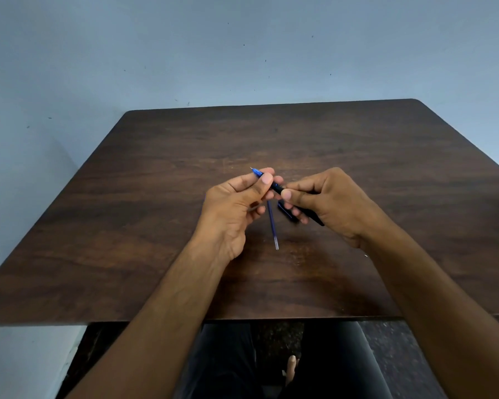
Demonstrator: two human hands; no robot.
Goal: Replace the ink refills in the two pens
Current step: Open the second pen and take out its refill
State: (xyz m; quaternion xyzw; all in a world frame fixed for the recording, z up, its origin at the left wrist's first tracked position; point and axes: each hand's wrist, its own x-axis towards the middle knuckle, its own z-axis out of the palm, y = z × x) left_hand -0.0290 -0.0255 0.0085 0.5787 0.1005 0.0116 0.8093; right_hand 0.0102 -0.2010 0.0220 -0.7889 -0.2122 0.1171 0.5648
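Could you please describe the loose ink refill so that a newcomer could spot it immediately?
On the dark wooden table, look between the left hand and right hand. The loose refill lies there, a thin blue tube with a clear near end, unlike the thicker black pen held above.

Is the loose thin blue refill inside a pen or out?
Out. The thin blue ink refill lies bare on the dark wooden table, below both hands.
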